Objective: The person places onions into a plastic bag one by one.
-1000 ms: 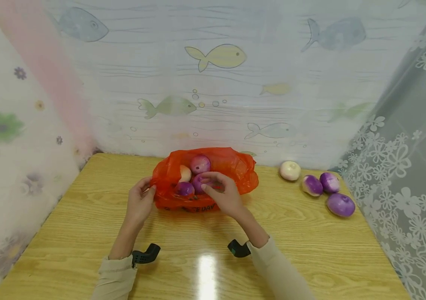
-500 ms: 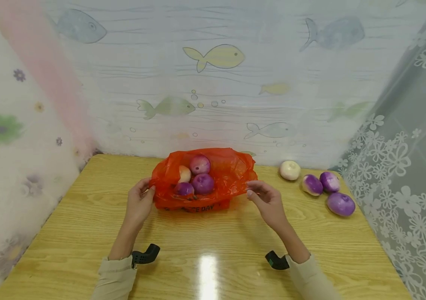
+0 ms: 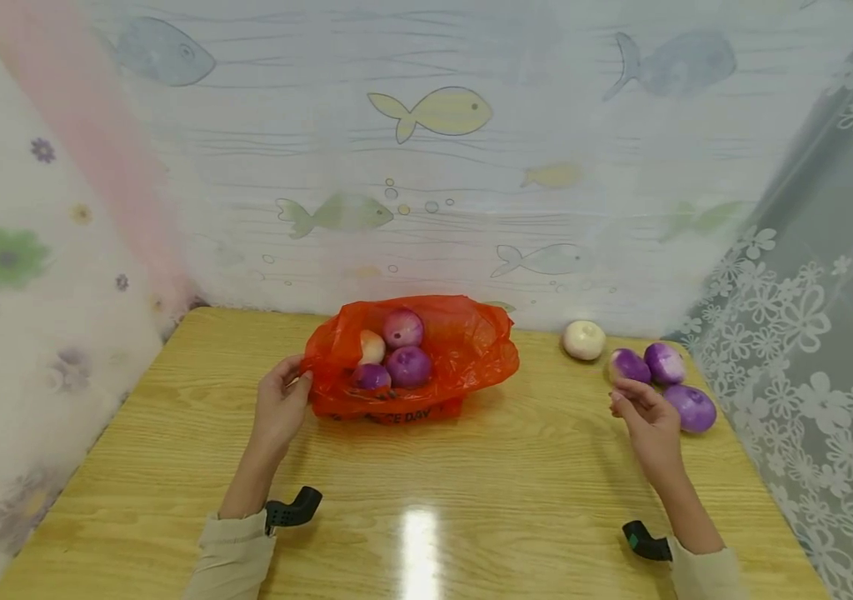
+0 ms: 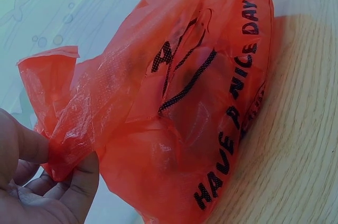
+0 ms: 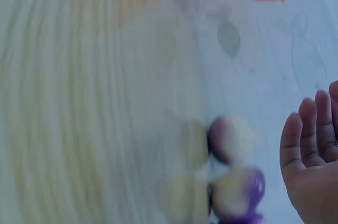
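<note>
An orange plastic bag printed "HAVE A NICE DAY" lies open on the wooden table with several purple and white turnips inside. My left hand pinches the bag's left edge; the left wrist view shows thumb and fingers gripping the crumpled plastic. My right hand is empty with relaxed fingers, just in front of a purple turnip at the right. In the blurred right wrist view the open palm faces two turnips.
A white turnip and two more purple ones lie near the right back corner. Fish-patterned sheeting walls the back, a lace curtain the right side. Black wrist mounts sit on both sleeves.
My right hand left the bag's inside, let go of a purple turnip there, and swept right across the table to the loose turnips. The left hand kept its hold on the bag.
</note>
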Demonstrator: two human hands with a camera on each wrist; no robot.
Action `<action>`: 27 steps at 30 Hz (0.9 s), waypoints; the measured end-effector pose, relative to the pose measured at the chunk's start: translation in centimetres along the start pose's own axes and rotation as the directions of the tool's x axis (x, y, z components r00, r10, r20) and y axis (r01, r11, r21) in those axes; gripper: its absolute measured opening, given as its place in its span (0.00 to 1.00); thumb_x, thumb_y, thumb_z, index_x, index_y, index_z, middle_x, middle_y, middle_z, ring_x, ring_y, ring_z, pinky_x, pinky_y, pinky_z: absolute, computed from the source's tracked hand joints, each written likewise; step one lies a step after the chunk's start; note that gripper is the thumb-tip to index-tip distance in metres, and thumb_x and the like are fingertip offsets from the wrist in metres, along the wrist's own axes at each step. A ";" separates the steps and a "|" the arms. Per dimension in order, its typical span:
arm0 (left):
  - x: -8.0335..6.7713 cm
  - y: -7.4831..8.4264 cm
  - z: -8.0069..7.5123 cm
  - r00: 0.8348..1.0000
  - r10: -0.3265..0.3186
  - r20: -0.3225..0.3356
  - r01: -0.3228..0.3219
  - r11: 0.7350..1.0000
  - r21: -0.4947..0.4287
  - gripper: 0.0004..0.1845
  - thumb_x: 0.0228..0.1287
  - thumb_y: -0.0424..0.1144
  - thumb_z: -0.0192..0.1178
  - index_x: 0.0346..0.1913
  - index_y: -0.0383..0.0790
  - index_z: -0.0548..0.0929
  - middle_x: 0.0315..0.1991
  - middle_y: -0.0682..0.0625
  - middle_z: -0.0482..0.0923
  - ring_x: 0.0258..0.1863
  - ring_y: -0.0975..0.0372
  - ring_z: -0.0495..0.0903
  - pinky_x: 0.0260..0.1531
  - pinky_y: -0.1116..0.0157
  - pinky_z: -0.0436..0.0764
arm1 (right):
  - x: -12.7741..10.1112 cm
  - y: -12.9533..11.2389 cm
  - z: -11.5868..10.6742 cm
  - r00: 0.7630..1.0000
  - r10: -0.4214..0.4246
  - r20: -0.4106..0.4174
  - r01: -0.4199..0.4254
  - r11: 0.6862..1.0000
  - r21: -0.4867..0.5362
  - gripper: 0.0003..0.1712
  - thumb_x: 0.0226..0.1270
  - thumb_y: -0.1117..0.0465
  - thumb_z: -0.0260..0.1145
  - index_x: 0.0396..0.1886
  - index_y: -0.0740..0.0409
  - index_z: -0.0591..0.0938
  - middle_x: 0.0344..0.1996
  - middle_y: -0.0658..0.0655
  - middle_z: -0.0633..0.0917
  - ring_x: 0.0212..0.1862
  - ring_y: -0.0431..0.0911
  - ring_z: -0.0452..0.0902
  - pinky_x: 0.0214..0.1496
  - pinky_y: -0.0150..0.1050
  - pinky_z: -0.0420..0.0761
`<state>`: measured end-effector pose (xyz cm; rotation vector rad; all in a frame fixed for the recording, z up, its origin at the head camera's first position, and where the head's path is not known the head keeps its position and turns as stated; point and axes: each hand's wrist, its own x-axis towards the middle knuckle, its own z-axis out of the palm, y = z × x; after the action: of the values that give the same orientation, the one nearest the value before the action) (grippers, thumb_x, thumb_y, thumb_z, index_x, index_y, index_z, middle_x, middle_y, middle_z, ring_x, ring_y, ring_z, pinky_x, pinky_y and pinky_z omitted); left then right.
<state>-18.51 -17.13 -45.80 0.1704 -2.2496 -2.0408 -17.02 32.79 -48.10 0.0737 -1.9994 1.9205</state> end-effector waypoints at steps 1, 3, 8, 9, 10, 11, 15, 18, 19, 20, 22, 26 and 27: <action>0.0 0.0 0.0 1.000 0.002 0.001 -0.002 1.000 -0.003 0.19 0.79 0.29 0.45 0.68 0.27 0.70 0.64 0.33 0.72 0.42 0.79 0.79 0.41 0.78 0.81 | -0.1 0.1 -0.9 0.999 0.014 -0.043 -0.014 1.000 -0.016 0.10 0.73 0.71 0.62 0.49 0.65 0.85 0.35 0.48 0.86 0.35 0.38 0.82 0.40 0.26 0.82; 0.0 0.0 0.1 1.000 0.008 0.001 -0.008 1.000 -0.010 0.19 0.79 0.28 0.45 0.68 0.27 0.70 0.64 0.33 0.72 0.42 0.79 0.79 0.41 0.78 0.81 | -0.4 0.1 -2.6 0.989 0.041 -0.140 -0.048 0.998 -0.047 0.10 0.72 0.72 0.63 0.50 0.67 0.84 0.34 0.47 0.85 0.36 0.37 0.81 0.40 0.24 0.81; -0.2 0.0 0.1 1.000 0.019 0.007 -0.019 1.000 -0.009 0.19 0.79 0.28 0.45 0.67 0.27 0.70 0.63 0.33 0.72 0.43 0.77 0.80 0.41 0.78 0.81 | -0.9 0.3 -6.3 0.924 0.067 -0.377 -0.180 0.945 -0.273 0.15 0.69 0.68 0.67 0.54 0.66 0.84 0.35 0.37 0.83 0.39 0.32 0.77 0.42 0.17 0.75; -0.2 0.0 0.1 1.000 0.020 0.008 -0.020 1.000 -0.008 0.19 0.79 0.28 0.45 0.67 0.27 0.70 0.63 0.33 0.72 0.43 0.77 0.80 0.42 0.78 0.81 | -1.0 0.2 -6.9 0.912 0.080 -0.403 -0.222 0.921 -0.320 0.18 0.69 0.67 0.68 0.57 0.65 0.83 0.36 0.35 0.81 0.41 0.31 0.75 0.43 0.16 0.73; -0.2 0.0 0.1 1.000 0.019 0.009 -0.019 1.000 -0.006 0.19 0.79 0.28 0.45 0.68 0.27 0.70 0.64 0.33 0.72 0.43 0.77 0.80 0.42 0.78 0.81 | -1.1 0.2 -7.5 0.901 0.102 -0.422 -0.267 0.896 -0.354 0.20 0.70 0.65 0.68 0.60 0.63 0.82 0.39 0.33 0.80 0.42 0.30 0.73 0.45 0.16 0.71; -0.2 0.0 0.1 1.000 0.017 0.010 -0.017 1.000 -0.002 0.19 0.79 0.28 0.45 0.68 0.27 0.70 0.64 0.33 0.72 0.43 0.77 0.80 0.42 0.78 0.81 | -1.2 0.2 -7.9 0.893 0.125 -0.433 -0.306 0.874 -0.379 0.23 0.70 0.62 0.68 0.63 0.62 0.80 0.42 0.34 0.79 0.44 0.29 0.71 0.46 0.16 0.70; -0.2 -0.1 0.0 1.000 0.008 0.006 -0.008 1.000 0.004 0.19 0.80 0.29 0.45 0.68 0.28 0.70 0.64 0.34 0.72 0.43 0.77 0.80 0.42 0.78 0.81 | -1.5 0.1 -9.1 0.869 0.216 -0.445 -0.419 0.799 -0.431 0.33 0.71 0.56 0.66 0.74 0.58 0.71 0.59 0.45 0.75 0.50 0.29 0.63 0.54 0.22 0.64; -0.1 -0.2 0.0 1.000 0.003 0.006 -0.003 1.000 0.014 0.19 0.80 0.29 0.45 0.68 0.29 0.70 0.64 0.34 0.73 0.44 0.76 0.80 0.43 0.78 0.81 | -1.4 0.2 -9.5 0.855 0.255 -0.451 -0.460 0.775 -0.434 0.39 0.71 0.55 0.66 0.78 0.58 0.64 0.71 0.57 0.68 0.59 0.40 0.64 0.63 0.32 0.63; -0.1 -0.2 0.0 1.000 0.002 0.006 -0.002 1.000 0.017 0.19 0.80 0.29 0.45 0.68 0.29 0.70 0.63 0.35 0.73 0.44 0.75 0.80 0.43 0.77 0.81 | -1.3 0.3 -9.5 0.852 0.271 -0.449 -0.473 0.768 -0.433 0.41 0.71 0.55 0.66 0.79 0.58 0.62 0.74 0.60 0.65 0.63 0.45 0.63 0.67 0.36 0.63; -0.1 -0.2 0.0 1.000 0.003 0.008 -0.003 1.000 0.021 0.19 0.80 0.29 0.45 0.68 0.29 0.70 0.63 0.35 0.73 0.44 0.75 0.80 0.43 0.77 0.81 | -1.2 0.4 -9.6 0.848 0.292 -0.442 -0.486 0.761 -0.430 0.43 0.71 0.54 0.66 0.80 0.58 0.59 0.76 0.61 0.63 0.67 0.50 0.61 0.70 0.39 0.62; -0.1 -0.3 0.0 1.000 0.003 0.012 -0.004 1.000 0.023 0.19 0.80 0.30 0.45 0.68 0.29 0.70 0.63 0.35 0.73 0.45 0.75 0.80 0.43 0.77 0.81 | -0.9 0.6 -9.8 0.846 0.328 -0.421 -0.503 0.753 -0.423 0.46 0.72 0.54 0.65 0.82 0.58 0.55 0.79 0.63 0.57 0.73 0.58 0.55 0.75 0.47 0.61; 0.0 -0.4 0.0 1.000 0.007 0.016 -0.007 1.000 0.023 0.19 0.80 0.30 0.45 0.68 0.28 0.70 0.63 0.35 0.73 0.45 0.75 0.80 0.44 0.77 0.81 | -0.3 1.0 -10.1 0.837 0.395 -0.379 -0.534 0.743 -0.403 0.51 0.73 0.50 0.65 0.83 0.57 0.47 0.81 0.64 0.50 0.78 0.62 0.50 0.78 0.56 0.58; 0.0 -0.4 0.0 1.000 0.008 0.016 -0.008 1.000 0.020 0.19 0.80 0.30 0.45 0.68 0.28 0.70 0.63 0.35 0.73 0.45 0.75 0.80 0.44 0.77 0.82 | -0.2 1.1 -10.1 0.832 0.410 -0.374 -0.543 0.740 -0.398 0.52 0.73 0.49 0.65 0.83 0.56 0.46 0.81 0.64 0.50 0.78 0.62 0.50 0.78 0.56 0.59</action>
<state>-18.51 -17.12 -46.15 0.1471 -2.2768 -2.0234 -14.91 42.69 -49.12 -0.8748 -2.3995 1.4847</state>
